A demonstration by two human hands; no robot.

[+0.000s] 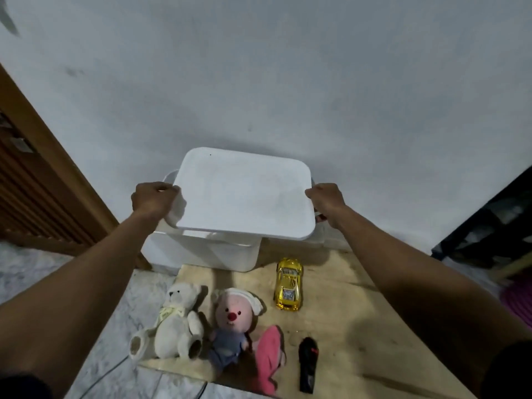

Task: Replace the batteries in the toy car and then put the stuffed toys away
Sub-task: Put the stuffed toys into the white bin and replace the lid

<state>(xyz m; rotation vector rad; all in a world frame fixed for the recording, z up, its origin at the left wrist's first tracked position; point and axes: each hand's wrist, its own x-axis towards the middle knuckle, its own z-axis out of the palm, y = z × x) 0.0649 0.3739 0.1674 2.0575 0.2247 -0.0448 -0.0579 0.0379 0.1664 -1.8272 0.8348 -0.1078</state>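
Observation:
A white plastic lid (244, 194) is held above a white storage box (207, 250) that stands against the wall. My left hand (154, 197) grips the lid's left edge and my right hand (326, 201) grips its right edge. The lid hides the box's opening. On a wooden board (345, 312) below lie a gold toy car (288, 283), a white teddy bear (175, 321), a pink-faced plush in blue clothes (233, 323), a pink plush (267, 358) and a black remote control (308, 364).
A brown wooden door (37, 180) stands at the left. Dark furniture (489, 226) fills the right edge, with a purple object (518, 303) below it. The floor (57, 272) is grey marbled tile, and a thin cable (109, 372) runs across it near the teddy.

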